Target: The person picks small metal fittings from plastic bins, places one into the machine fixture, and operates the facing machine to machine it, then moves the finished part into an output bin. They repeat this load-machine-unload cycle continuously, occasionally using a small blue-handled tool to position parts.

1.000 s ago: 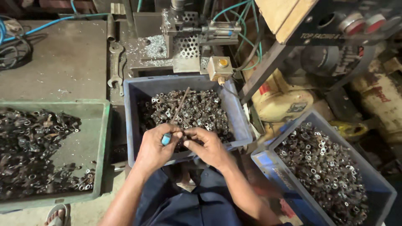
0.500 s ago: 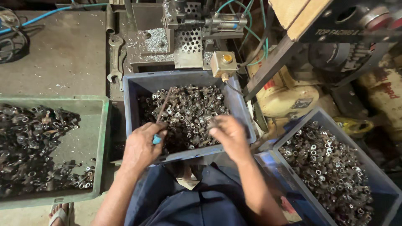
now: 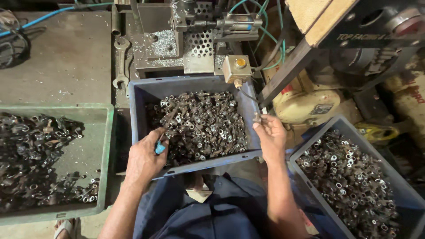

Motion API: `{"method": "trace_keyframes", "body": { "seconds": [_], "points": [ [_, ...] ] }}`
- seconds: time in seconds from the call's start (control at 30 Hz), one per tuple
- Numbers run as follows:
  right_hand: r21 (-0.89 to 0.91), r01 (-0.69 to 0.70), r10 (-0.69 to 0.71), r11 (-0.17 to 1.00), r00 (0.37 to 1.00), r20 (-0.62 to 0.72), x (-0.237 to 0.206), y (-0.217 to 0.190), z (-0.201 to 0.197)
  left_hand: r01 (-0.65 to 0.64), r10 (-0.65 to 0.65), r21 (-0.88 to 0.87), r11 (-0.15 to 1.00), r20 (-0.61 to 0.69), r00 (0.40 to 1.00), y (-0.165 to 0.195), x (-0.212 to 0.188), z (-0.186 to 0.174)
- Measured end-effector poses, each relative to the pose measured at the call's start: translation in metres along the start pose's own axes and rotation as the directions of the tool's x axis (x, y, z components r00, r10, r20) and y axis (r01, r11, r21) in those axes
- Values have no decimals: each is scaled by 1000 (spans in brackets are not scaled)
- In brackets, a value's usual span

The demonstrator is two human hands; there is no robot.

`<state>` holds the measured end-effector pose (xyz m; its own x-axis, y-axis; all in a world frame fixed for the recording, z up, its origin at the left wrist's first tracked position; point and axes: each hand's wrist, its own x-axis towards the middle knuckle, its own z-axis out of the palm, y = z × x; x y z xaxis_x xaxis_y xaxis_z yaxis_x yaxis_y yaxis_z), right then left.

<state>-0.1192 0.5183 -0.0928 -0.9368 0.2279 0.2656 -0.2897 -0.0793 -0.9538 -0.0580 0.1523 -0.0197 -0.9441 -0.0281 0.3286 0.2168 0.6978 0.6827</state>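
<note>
A seated worker in dark blue trousers bends over 3 bins of small metal parts beside a drilling fixture. The left hand is closed around a slim metal rod with a blue handle, whose shaft slants up over the heap in the middle blue plastic crate; a second ago both hands met at the crate's near edge, and the rod hand has since slid toward the crate's near left corner. The right hand has swung away to the crate's right rim, where thumb and forefinger pinch 1 small dark metal fitting just off the crate's right edge, the other fingers loosely curled. That split reads as a piece just picked out of the pile and carried aside, though whether it came off the rod cannot be told. To the left sits a green plastic tray half covered with dark fittings; at the right, a second blue crate holds ring-shaped parts. A steel spanner lies on the workbench beyond.
</note>
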Motion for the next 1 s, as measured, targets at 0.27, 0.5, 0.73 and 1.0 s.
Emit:
{"method": "trace_keyframes", "body": {
  "seconds": [0.27, 0.5, 0.73, 1.0],
  "points": [
    [-20, -58, 57, 998, 997, -52, -4, -9, 14, -259, 268, 87, 962, -114, 957, 17, 72, -30],
    [14, -45, 45, 999, 999, 7, -8, -6, 9, -395, 461, 507, 766, -6, 887, 69, 191, -65],
    [47, 7, -10, 999, 998, 56, -9, -6, 9, -349, 333, 752, 559, 182, 925, 108, 253, -44],
    [17, -16, 15, 1000, 998, 57, -12, -12, 10, -349, 312, 779, 520, 207, 927, 109, 267, -26]
  ]
}}
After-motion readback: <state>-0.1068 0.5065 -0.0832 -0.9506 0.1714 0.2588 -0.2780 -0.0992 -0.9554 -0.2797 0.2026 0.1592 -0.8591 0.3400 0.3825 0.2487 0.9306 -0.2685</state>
